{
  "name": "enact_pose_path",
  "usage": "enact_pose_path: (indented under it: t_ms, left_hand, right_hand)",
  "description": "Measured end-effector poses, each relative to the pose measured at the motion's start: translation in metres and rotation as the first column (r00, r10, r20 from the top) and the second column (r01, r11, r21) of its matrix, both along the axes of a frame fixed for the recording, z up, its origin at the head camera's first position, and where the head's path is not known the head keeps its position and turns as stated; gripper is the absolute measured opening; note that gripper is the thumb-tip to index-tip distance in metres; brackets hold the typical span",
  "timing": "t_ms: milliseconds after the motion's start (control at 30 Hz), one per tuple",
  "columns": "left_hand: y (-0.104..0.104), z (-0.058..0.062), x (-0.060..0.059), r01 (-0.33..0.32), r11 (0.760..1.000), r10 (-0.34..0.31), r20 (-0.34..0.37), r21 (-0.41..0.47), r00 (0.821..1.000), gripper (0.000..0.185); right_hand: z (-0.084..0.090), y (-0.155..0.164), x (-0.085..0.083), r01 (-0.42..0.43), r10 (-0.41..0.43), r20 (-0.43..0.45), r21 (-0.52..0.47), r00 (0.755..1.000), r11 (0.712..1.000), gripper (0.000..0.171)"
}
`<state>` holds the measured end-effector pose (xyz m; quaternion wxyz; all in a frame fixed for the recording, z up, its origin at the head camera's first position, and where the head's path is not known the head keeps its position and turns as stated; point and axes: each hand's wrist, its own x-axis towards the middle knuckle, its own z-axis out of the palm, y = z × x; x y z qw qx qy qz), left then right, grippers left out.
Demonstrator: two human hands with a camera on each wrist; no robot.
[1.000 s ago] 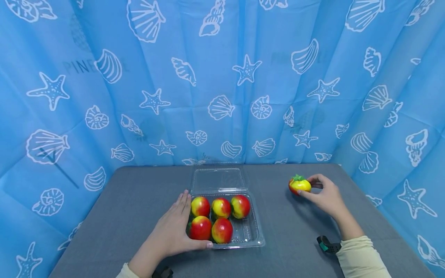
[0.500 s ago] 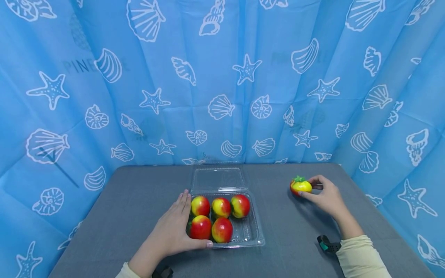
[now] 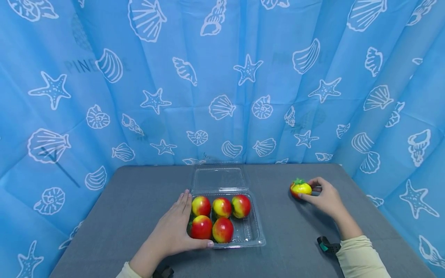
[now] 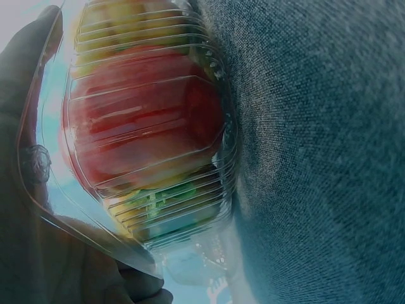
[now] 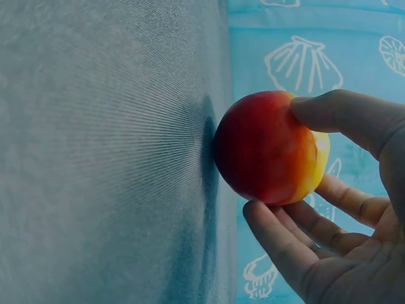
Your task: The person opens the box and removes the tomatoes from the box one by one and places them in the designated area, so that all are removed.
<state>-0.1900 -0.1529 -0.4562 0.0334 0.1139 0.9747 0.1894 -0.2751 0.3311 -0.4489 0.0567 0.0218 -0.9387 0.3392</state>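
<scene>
Nearest the viewer, two cream sleeves (image 3: 359, 256) enter from the bottom edge, with a black wrist strap with a teal patch (image 3: 326, 245) on the right forearm. The left hand (image 3: 174, 229) lies flat on the grey cloth-covered table (image 3: 132, 208), fingers straight and together along the left wall of the clear plastic clamshell box (image 3: 248, 233), and the thumb stretched along its front edge; it presses against the box without curling round it. The left wrist view shows the ribbed plastic wall (image 4: 158, 183) close up, with a red fruit behind it and the fingers (image 4: 31, 57) laid against the box's rim.

Inside the box sit five red-and-yellow toy fruits (image 3: 212, 228): two in the front row, at the left and middle, and three in the back row; the front right space holds none. The hinged lid (image 3: 218, 179) lies open flat behind the box.

Further right, well apart from the box, the right hand (image 3: 325, 199) grips a sixth red-and-yellow toy fruit with a green leafy top (image 3: 300, 188) between thumb and curled fingers. In the right wrist view the fruit (image 5: 266, 149) touches the table, the thumb on one side and the fingers (image 5: 285, 247) cupped beneath the other.

Behind the table hangs a blue curtain printed with white shells and starfish (image 3: 222, 77), wrapping round both sides.
</scene>
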Motion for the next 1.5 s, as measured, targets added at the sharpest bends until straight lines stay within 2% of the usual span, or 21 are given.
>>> enact_pose_path:
  t_ms: [333, 1500]
  left_hand:
    - [0.0011, 0.0028, -0.0002, 0.001, 1.0, -0.001, 0.007, 0.006, 1.0, 0.145]
    - [0.0019, 0.0041, -0.0003, -0.001, 1.0, 0.001, 0.018, 0.005, 1.0, 0.144]
  right_hand:
    - [0.0018, 0.0008, -0.0009, 0.006, -0.007, 0.055, 0.007, 0.998, 1.0, 0.06]
    - [0.0032, 0.0056, 0.0016, 0.009, -0.009, 0.047, 0.006, 0.999, 1.0, 0.063]
